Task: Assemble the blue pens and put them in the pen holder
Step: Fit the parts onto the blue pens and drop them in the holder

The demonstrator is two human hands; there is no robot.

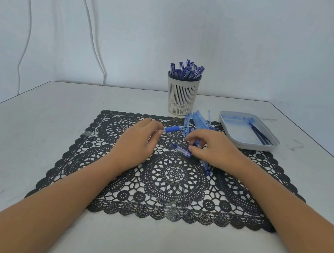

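My left hand (139, 142) grips a blue pen (173, 129) by its barrel, the blue grip and tip pointing right. My right hand (211, 150) rests on the mat with fingers curled round a blue pen cap (182, 150); another pen part (206, 168) lies under it. A pile of clear blue pen barrels (199, 121) lies just beyond my right hand. The white slotted pen holder (181, 99) stands behind the mat, filled with several capped blue pens (186, 70).
A black lace placemat (166, 178) covers the middle of the white table (36, 132). A grey tray (247, 145) at the right holds a few dark refills (260, 133). White cables hang on the wall at the back left.
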